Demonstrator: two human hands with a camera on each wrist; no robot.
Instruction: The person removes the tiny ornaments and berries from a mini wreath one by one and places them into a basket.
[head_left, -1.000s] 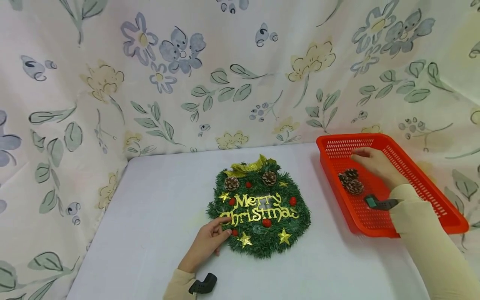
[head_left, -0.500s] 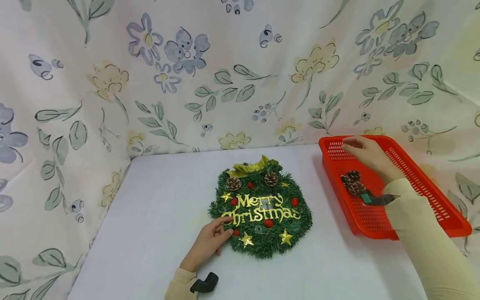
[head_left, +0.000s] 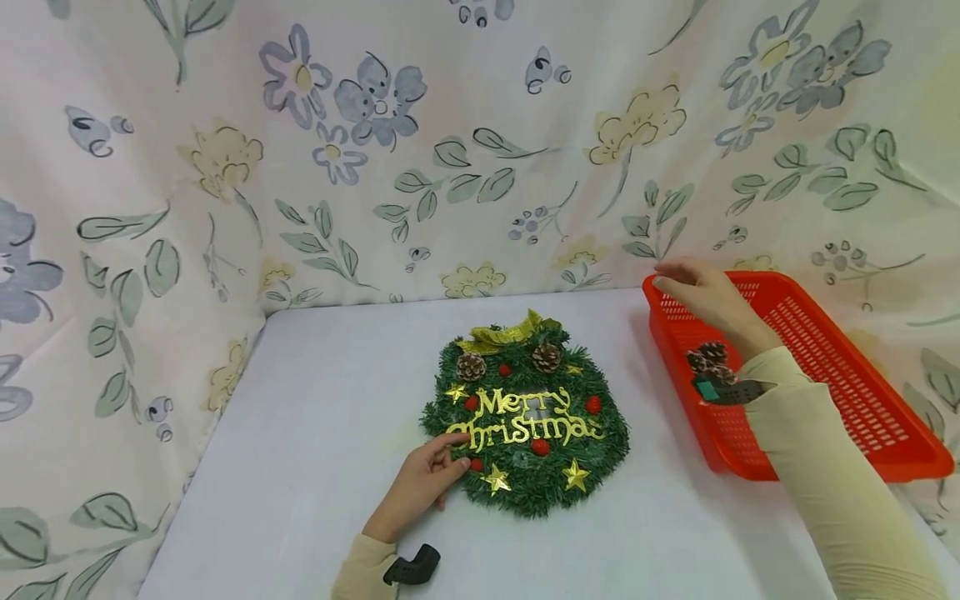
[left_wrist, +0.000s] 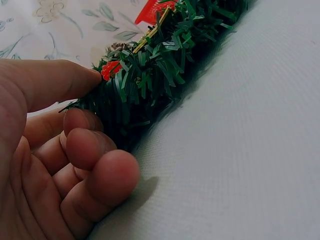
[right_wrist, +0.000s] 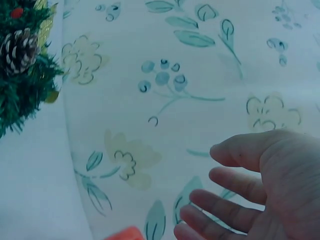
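Note:
A green Christmas wreath (head_left: 525, 467) lies on the white table, with gold "Merry Christmas" lettering (head_left: 517, 429), stars, red berries, pine cones and a gold ribbon. At its lower left edge my left hand (head_left: 422, 481) holds the tinsel; in the left wrist view, the thumb and curled fingers of that hand (left_wrist: 60, 145) close about the wreath's rim (left_wrist: 145, 85). My right hand (head_left: 708, 302) hovers over the far left corner of the red basket (head_left: 911, 468). Its fingers are loosely bent with nothing in them, as the right wrist view shows (right_wrist: 270, 185).
Several loose pine cones (head_left: 708, 358) sit in the basket along its left wall, partly behind the right wrist strap (head_left: 726, 391). A floral curtain (head_left: 450, 225) hangs behind the table and down its left side. White tabletop (head_left: 315, 400) stretches left of the wreath.
My right hand has moved left and away from me, from inside the basket to its far left corner. My left hand stays at the wreath. The head view has shifted slightly.

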